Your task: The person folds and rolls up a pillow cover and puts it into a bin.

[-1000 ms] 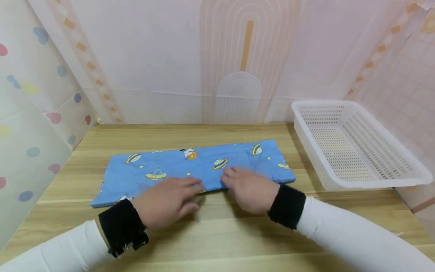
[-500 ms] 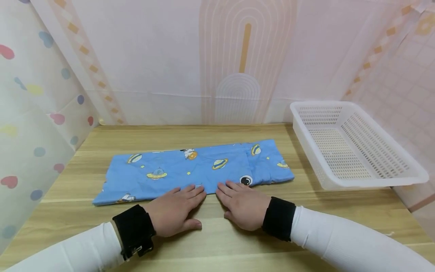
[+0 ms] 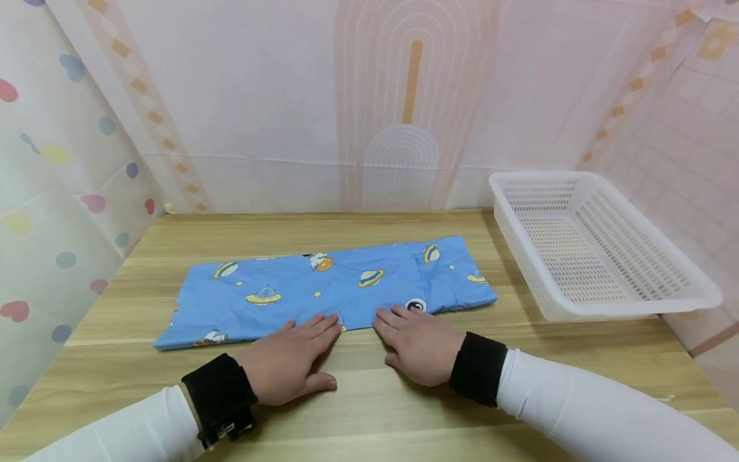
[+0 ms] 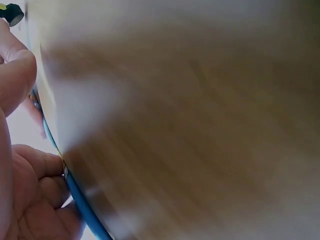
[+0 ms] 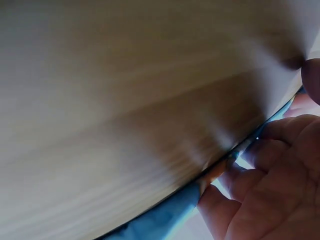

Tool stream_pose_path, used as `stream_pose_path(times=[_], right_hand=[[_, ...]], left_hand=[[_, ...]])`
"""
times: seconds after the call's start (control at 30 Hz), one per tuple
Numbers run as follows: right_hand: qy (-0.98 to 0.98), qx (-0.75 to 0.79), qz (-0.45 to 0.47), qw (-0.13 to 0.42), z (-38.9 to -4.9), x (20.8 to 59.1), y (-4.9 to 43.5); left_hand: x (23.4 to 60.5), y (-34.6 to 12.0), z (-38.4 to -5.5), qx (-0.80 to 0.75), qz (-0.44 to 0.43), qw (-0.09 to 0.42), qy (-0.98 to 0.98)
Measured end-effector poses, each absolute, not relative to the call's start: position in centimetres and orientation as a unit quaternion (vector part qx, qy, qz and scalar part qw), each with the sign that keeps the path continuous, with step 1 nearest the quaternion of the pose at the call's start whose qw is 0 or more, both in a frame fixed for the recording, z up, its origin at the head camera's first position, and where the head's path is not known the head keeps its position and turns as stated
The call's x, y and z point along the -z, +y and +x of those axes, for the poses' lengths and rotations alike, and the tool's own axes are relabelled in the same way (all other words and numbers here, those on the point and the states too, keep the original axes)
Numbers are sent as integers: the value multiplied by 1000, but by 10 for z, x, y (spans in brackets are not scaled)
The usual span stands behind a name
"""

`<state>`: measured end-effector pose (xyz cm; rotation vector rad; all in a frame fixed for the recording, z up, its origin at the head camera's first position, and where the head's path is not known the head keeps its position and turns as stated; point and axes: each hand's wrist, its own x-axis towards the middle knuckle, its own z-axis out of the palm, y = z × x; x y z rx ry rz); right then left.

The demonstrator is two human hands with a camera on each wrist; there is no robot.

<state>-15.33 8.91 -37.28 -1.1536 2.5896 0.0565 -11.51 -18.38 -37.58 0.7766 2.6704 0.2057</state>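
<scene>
The left hand (image 3: 285, 364) and right hand (image 3: 423, 346) are resting straight-fingered; the cloth (image 3: 323, 279) is lying partly beneath them, mostly beyond.

My left hand (image 3: 288, 366) is covering part of the near edge of the cloth (image 3: 329, 276), and my right hand (image 3: 421, 346) is hiding the lower part of a round print (image 3: 416, 304). My left sleeve (image 3: 127, 430) and right sleeve (image 3: 600, 404) are running out of the head view's bottom edge. Both wrist views are blurring the table (image 3: 358, 410) and cutting off my hands at the side. A dark thing (image 4: 13, 15) in the left wrist view's corner is showing too little for me to tell.
</scene>
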Motion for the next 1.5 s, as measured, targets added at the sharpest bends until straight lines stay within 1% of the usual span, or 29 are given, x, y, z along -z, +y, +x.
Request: stream_pose_path(times=[0.2, 0.37, 0.57, 0.83, 1.17, 1.5], right_hand=[[903, -8, -398, 158, -156, 373, 105], [912, 12, -374, 169, -158, 376, 126], [916, 30, -368, 160, -159, 376, 150], [925, 48, -338, 170, -160, 374, 173], [935, 69, -308, 162, -159, 374, 193], [948, 53, -286, 129, -161, 376, 211]], left_hand=[[374, -193, -113, -78, 266, 179, 944], [374, -207, -112, -89, 253, 184, 946], [375, -225, -109, -105, 239, 195, 945], [379, -251, -99, -114, 227, 172, 952], [385, -292, -90, -129, 192, 175, 957], [391, -330, -81, -113, 157, 130, 972]])
